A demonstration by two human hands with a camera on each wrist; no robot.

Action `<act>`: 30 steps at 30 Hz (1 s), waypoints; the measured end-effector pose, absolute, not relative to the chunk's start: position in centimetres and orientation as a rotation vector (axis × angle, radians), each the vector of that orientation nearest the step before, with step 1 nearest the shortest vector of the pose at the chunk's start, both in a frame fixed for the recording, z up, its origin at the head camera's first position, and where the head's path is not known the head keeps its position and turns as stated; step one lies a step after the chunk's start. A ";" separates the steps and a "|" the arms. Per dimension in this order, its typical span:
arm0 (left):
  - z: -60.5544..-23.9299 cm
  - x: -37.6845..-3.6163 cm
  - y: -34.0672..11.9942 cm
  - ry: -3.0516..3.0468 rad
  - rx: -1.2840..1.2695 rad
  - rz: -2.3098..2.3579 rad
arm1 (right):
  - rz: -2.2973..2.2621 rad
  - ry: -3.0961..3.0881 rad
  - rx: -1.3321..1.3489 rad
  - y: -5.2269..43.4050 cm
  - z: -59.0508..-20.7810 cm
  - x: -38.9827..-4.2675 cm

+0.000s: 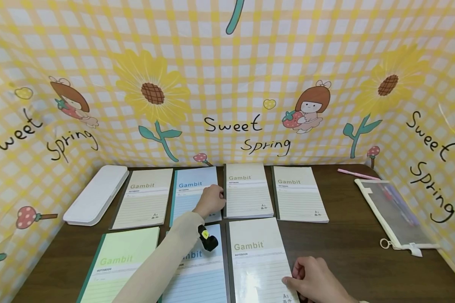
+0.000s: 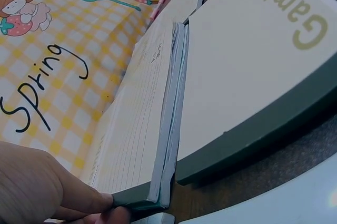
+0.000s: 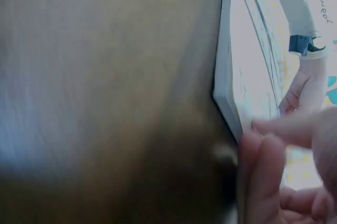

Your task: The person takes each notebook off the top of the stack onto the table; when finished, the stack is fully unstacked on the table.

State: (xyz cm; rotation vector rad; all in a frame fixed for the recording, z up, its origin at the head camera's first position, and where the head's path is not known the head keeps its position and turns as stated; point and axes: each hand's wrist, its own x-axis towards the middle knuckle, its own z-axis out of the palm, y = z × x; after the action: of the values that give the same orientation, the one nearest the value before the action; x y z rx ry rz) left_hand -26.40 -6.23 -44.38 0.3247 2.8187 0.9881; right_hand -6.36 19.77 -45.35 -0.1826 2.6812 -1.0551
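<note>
In the head view, my left hand [image 1: 209, 201] reaches across to the back row and pinches the spine edge of a cream notebook [image 1: 248, 200]. The left wrist view has the thumb and fingers of that hand [image 2: 42, 187] at the notebook's dark spine [image 2: 138, 195]. A blue notebook [image 1: 187, 191] lies partly behind the hand. My right hand [image 1: 314, 280] pinches the right edge of another cream notebook [image 1: 255, 261] in the front row. Seen from the right wrist, its thumb lies on the cover and fingertips [image 3: 253, 153] are at the page edge.
Cream notebooks stand either side in the back row, one at left [image 1: 144, 202] and one at right [image 1: 299, 195]. In front lie a green notebook [image 1: 125, 256] and a blue one [image 1: 201, 273]. A white case [image 1: 96, 193], pink pen [image 1: 358, 174] and mesh pouch [image 1: 398, 214] flank them.
</note>
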 end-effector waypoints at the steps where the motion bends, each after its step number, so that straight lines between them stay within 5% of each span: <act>1: -44.4 -26.4 -6.2 2.820 0.331 0.984 | -1.039 2.683 -0.192 19.8 -45.1 -6.6; 6: -44.3 -26.6 -6.2 2.828 0.343 0.972 | -1.040 2.747 -0.193 20.3 -43.1 -9.6; 18: -44.2 -26.1 -6.6 2.816 0.398 1.065 | -0.756 2.923 -0.132 17.3 -40.5 -23.4; 30: -44.6 -26.3 -6.3 2.833 0.349 1.006 | -0.624 2.933 0.128 14.8 -43.2 -25.3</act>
State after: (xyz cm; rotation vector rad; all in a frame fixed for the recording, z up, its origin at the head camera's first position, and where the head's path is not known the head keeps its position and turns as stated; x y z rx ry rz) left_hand -26.30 -6.30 -44.62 0.3486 2.8334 1.0056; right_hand -25.30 14.79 -43.17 0.1284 2.9329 -0.6244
